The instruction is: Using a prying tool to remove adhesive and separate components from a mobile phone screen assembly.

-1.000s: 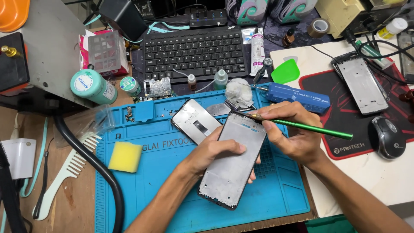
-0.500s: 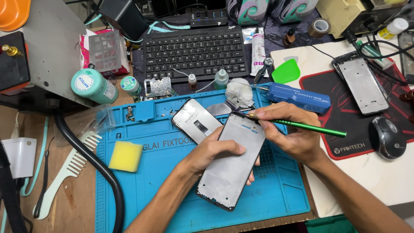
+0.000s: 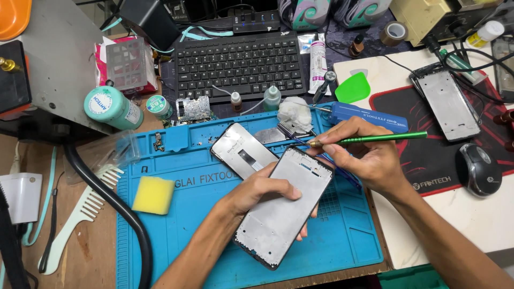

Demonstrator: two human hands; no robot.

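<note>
Workbench: cluttered repair desk seen from above, wooden top (image 3: pixel 80 251) at left, pale surface at right.
Blue mat (image 3: pixel 353 235): large silicone work mat in the middle, with small trays moulded along its top edge.
Keyboard (image 3: pixel 241 64): black, lying behind the mat, well apart from the hands.
Phone frame (image 3: pixel 284 208): bare metal midframe, tilted diagonally, raised off the mat, upper corner near the tool tip.
Left hand (image 3: pixel 262 192): wrapped around the frame's left edge, thumb lying on top, fingers underneath, clamped firmly on it.
Right hand (image 3: pixel 369 158): closed in a pen grip around a green tool, just right of the frame's top corner.
Green tool (image 3: pixel 369 140): slim rod held almost level, brass tip touching or just above the frame's top edge; exact contact too small to tell.
Loose screen panel (image 3: pixel 243 155): lying flat on the mat, partly tucked behind the frame.
Yellow sponge (image 3: pixel 153 195): on the mat's left side, apart from the work.
Slip risk: tip likely to skid across the smooth metal under too much pressure, scratching the frame or jabbing the left thumb.
Drop risk: frame held by one edge only, so a hard push could twist it free onto the screen panel below.
Small-parts risk: anything pried loose could vanish among the clutter.
</note>
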